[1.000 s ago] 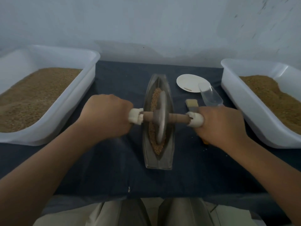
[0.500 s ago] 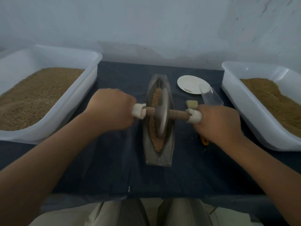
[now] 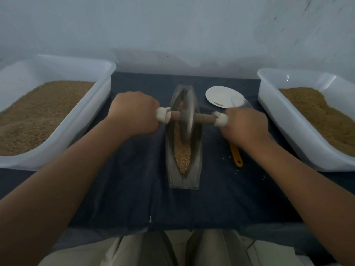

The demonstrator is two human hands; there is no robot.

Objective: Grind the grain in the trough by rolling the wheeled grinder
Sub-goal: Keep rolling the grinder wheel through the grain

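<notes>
Grinder stands upright in the trough, wheel edge down in the groove, toward the far half. Wooden axle crosses the trough roughly level, which holds the wheel vertical. Left hand is fisted tight round the left axle end, right hand fisted round the right end. White padding pokes out beside each fist, probably for grip. The even two-hand hold looks meant to press down and stop tipping. Grain lies along the groove; the near end looks whole, so I judge grinding unfinished. Trough runs lengthwise on the dark cloth, between left bin and right bin, both holding brown grain. Plate and yellow-handled tool lie right of the trough.
</notes>
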